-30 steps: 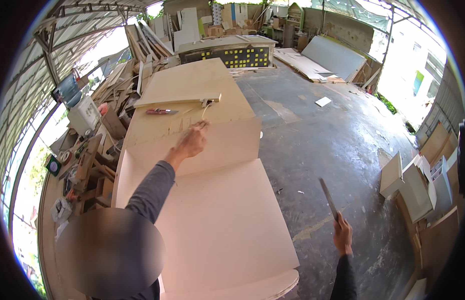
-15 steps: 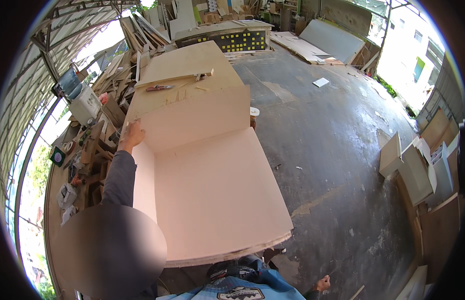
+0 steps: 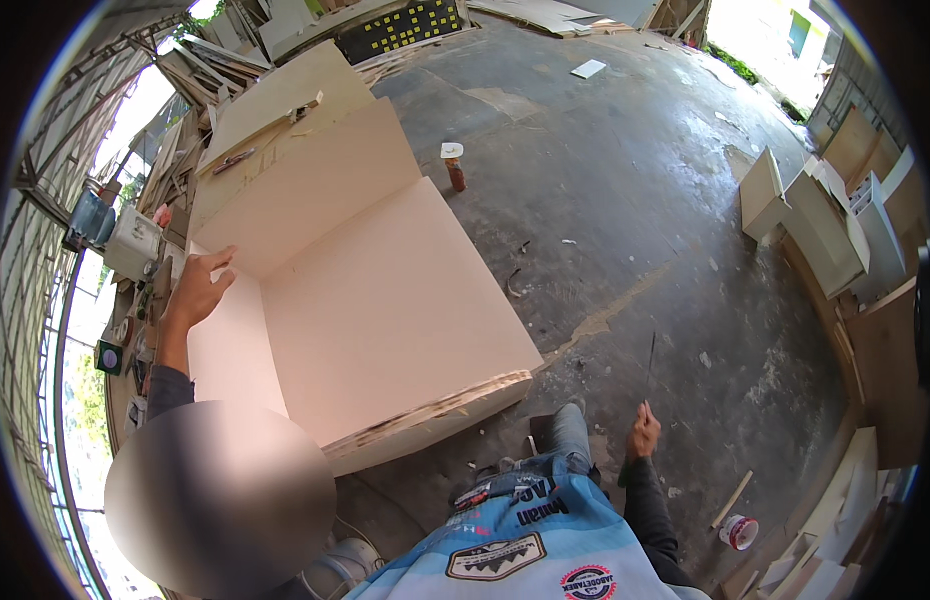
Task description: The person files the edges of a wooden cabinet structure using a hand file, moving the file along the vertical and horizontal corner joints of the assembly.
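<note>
A pinkish wooden box shape (image 3: 400,310) lies in front of me, with a wide flat panel, an upright left side and an upright far panel (image 3: 335,170). My left hand (image 3: 198,287) is at the corner where the left side meets the far panel, its fingers apart and stretched. Whether it touches the wood I cannot tell. Off to the right of the box, my right hand (image 3: 644,432) is closed round a thin dark rod-like tool (image 3: 652,362) that points away from me. A blurred oval covers the lower left, hiding part of the left arm.
Beyond the far panel, a board (image 3: 285,100) lies with a red-handled tool (image 3: 234,161) beside it. A reddish bottle (image 3: 455,172) with a white top stands on the floor. Cabinet pieces (image 3: 830,225) line the right side; a small tub (image 3: 738,532) sits near a wooden stick (image 3: 732,500).
The view has swung to the right and down. My left hand has lifted its fingers from around the far panel's corner. My right hand has come further into view with the thin tool.
</note>
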The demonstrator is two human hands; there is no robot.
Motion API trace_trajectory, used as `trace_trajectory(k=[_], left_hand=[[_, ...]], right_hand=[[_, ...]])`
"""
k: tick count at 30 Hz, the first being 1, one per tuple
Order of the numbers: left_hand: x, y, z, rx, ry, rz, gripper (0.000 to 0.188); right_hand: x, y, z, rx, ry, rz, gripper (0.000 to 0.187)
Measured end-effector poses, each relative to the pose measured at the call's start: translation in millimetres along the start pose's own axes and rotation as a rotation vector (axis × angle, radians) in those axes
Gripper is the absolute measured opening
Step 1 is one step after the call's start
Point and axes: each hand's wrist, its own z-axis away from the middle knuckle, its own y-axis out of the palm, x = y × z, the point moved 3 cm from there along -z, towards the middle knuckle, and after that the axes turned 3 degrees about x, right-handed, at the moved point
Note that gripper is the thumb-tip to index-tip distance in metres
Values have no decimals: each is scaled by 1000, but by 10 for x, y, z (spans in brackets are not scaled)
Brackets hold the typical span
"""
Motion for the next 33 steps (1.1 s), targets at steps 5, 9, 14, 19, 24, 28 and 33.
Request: trace_trajectory(k=[5,9,14,19,24,28,33], left_hand=[[-1058,31,-15,66,89,11,44],[-1737,111,-259,112,113,-43,41],[-2166,95,-694,28,22,-17,39],[-2166,150,-1232,-159,45,-116,28],[-2111,110,-1542,-121,-189,-3,30],[-1757,137,-1864,-199,-186,-87,41],[-1332,291,-2468,-389,-142,120,47]], right_hand=[[605,531,-845,134,34,-365,52],[1363,748,-1348,258,136,-553,52],[1778,972,-2062,447,182,-624,52],[2280,1395,-2550,641,16,-645,53],[3076,2085,-2281,843,-84,-714,52],[3700,2592,-1922,1012,-246,-729,53],[4612,3036,-1473,1257,-210,-809,52]])
